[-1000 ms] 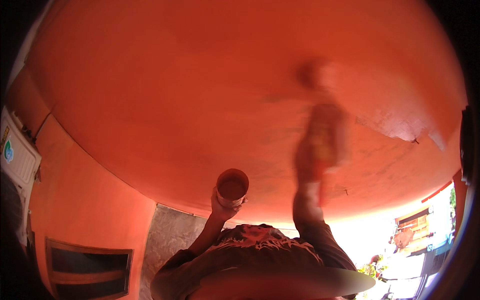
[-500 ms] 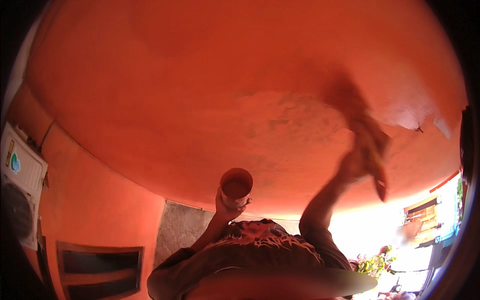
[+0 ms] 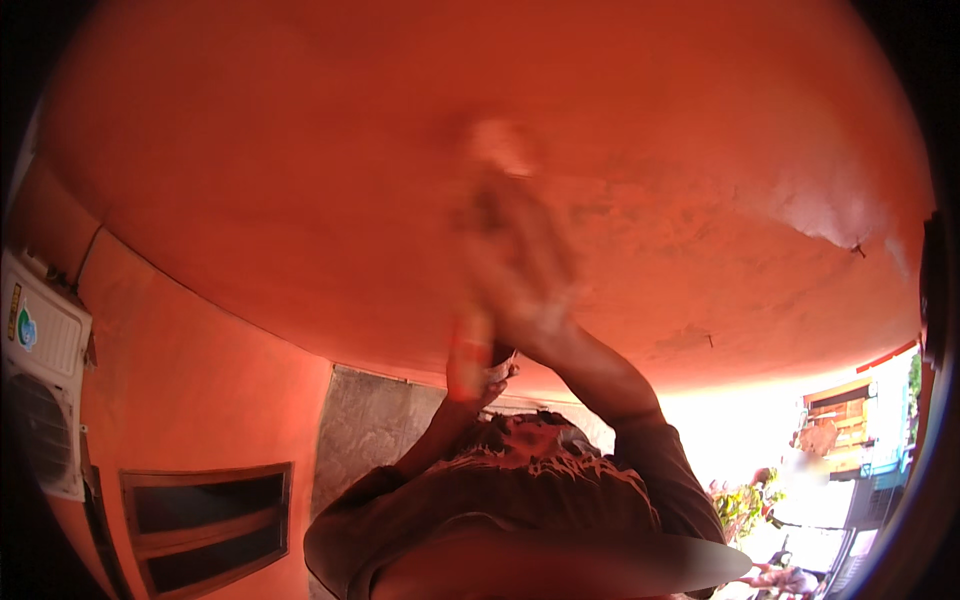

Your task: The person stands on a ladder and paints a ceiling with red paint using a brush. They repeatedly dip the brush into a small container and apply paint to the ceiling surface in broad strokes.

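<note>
An orange-red wall [image 3: 300, 200] spreads across most of the view, with dull rough patches near its middle. My right hand [image 3: 525, 255], smeared by motion, is closed round a paintbrush [image 3: 470, 350] and held up before the wall. The brush's handle points down toward me; its head is too blurred to tell if it touches the wall. Below it, my left hand [image 3: 488, 392] is wrapped round a paint cup [image 3: 503, 371]. Most of the cup is hidden behind my right hand and the brush handle.
An air conditioner's outdoor unit [image 3: 45, 375] hangs at the left. Below it is a dark framed window [image 3: 210, 520]. Bare grey wall [image 3: 370, 425] shows near the middle left. Plants [image 3: 740, 510] and bright outdoor ground lie at the lower right. A nail-like piece [image 3: 858, 250] juts from the wall.
My right hand has swung left with the paintbrush, from the right part of the wall to the middle, and now covers most of the cup. My left hand stays in nearly the same place.
</note>
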Demonstrator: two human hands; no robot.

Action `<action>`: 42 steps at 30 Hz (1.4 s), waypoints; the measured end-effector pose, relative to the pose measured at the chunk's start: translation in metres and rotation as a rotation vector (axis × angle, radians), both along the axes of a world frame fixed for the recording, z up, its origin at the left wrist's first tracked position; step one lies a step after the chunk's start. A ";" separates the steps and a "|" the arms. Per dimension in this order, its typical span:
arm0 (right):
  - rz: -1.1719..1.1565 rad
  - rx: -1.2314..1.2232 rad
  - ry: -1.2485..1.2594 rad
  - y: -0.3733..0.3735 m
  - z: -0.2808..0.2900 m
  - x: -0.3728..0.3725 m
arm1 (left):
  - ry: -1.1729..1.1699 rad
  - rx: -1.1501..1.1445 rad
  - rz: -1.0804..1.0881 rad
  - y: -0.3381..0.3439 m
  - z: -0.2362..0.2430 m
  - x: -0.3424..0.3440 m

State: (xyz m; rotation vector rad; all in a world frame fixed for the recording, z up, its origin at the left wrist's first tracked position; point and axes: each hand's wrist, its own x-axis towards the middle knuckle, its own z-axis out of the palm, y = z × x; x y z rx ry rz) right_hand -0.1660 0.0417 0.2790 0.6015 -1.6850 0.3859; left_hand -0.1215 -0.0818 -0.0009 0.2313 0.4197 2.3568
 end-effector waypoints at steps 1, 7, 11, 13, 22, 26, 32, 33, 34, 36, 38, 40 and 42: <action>0.069 0.029 -0.103 -0.027 0.004 0.001 | -0.182 0.285 -0.139 0.001 -0.004 -0.002; 0.366 0.146 -0.318 -0.067 0.007 -0.017 | -0.219 0.228 -0.125 -0.003 -0.001 -0.001; 0.239 -0.199 -0.235 0.065 -0.023 0.014 | -0.335 0.214 -0.131 -0.010 -0.008 0.001; 0.021 -0.343 -0.170 0.141 -0.038 0.056 | -0.310 0.229 -0.137 -0.009 -0.012 0.000; -0.552 -0.349 0.127 0.160 -0.030 0.072 | -0.282 0.239 -0.083 -0.016 -0.026 -0.005; -0.216 -0.085 -0.098 0.042 -0.032 0.024 | -0.249 0.178 -0.065 -0.016 -0.020 -0.015; 0.261 0.140 -0.370 -0.061 0.013 -0.001 | -0.210 0.346 -0.085 -0.019 -0.052 -0.020; 0.338 0.167 -0.438 -0.062 0.015 -0.002 | -0.184 0.402 -0.100 -0.020 -0.064 -0.023; 0.326 0.146 -0.302 -0.049 0.004 -0.011 | -0.210 0.348 -0.094 -0.019 -0.052 -0.023; 0.304 -0.057 -0.173 -0.006 -0.008 -0.009 | -0.269 0.235 -0.095 -0.016 -0.007 -0.018; 0.277 -0.359 -0.140 0.041 -0.010 0.018 | -0.265 0.234 -0.126 -0.017 0.001 -0.017; 0.035 -0.669 0.006 0.097 -0.017 0.050 | -0.270 0.220 -0.155 -0.021 -0.012 -0.016; -0.370 -0.827 0.202 0.139 0.002 0.086 | -0.253 0.189 -0.140 -0.026 -0.018 -0.016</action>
